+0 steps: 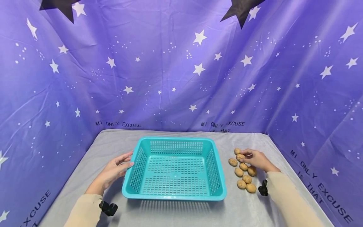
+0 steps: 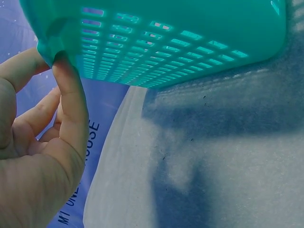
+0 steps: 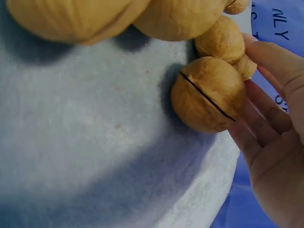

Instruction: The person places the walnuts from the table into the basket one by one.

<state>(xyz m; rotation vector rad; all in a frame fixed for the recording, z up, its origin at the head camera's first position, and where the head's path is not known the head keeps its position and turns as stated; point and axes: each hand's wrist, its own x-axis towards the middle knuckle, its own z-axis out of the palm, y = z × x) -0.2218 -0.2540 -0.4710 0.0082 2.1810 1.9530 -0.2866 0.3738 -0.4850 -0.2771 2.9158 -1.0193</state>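
A turquoise plastic basket with slotted walls stands upright on the table, and its inside shows no contents. My left hand pinches the rim at its left side between thumb and finger; the left wrist view shows the finger bent at the basket wall. To the right of the basket lies a loose group of several walnuts. At the far end of this group my right hand has thumb and fingers around a walnut. In the right wrist view a cracked walnut sits close by the fingers.
Grey cloth covers the table. Purple curtains with white stars and lettering hang behind it and along both sides. A small black device is strapped at the left wrist, another at the right.
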